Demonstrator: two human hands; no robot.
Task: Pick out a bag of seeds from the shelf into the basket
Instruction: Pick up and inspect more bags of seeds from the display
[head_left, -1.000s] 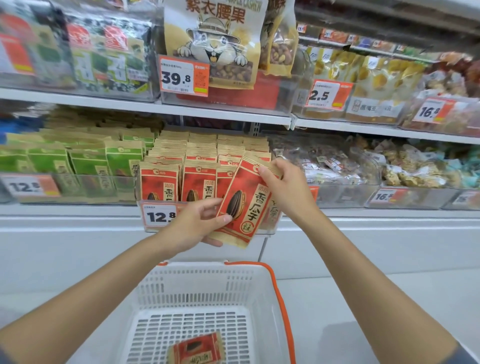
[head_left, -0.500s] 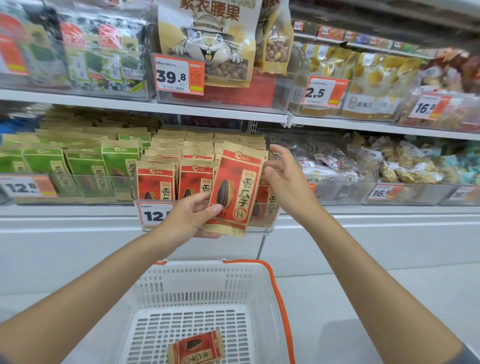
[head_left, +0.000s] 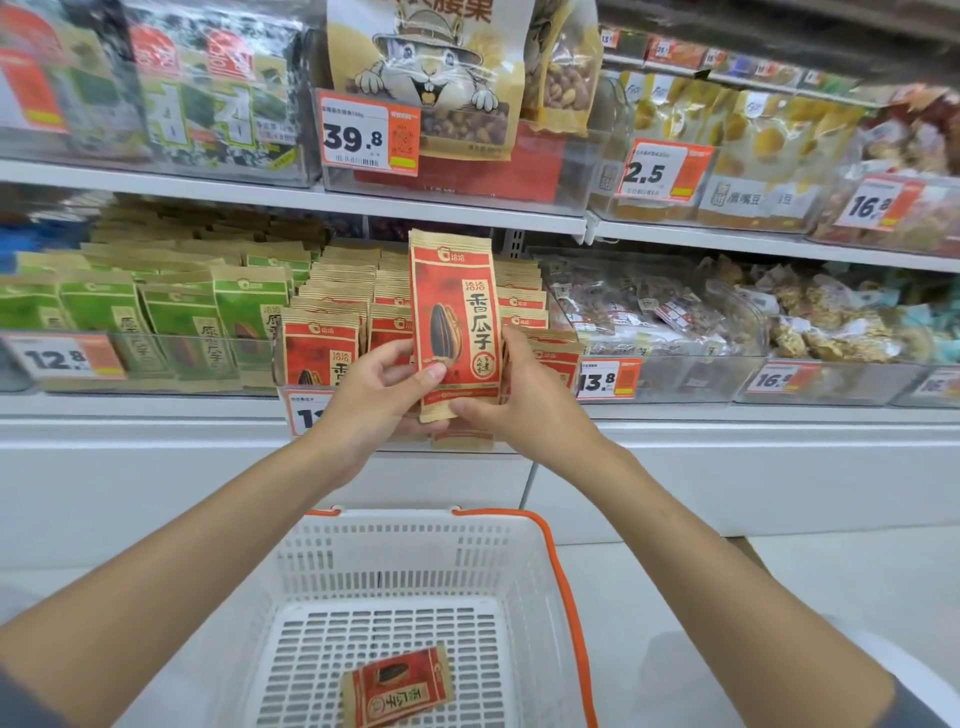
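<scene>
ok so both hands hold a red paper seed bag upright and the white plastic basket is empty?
Not empty: head view shows one red seed bag lying in the white plastic basket. The left hand and right hand hold the upright red paper bag.

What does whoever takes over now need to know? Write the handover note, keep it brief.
Left hand: grips the red seed bag at its lower left edge.
Right hand: grips its lower right edge.
The bag is upright, in front of the red stack on the shelf.
Done: a matching bag lies in the basket; this one is off the shelf.
Left: lower it into the basket, let go.
</scene>
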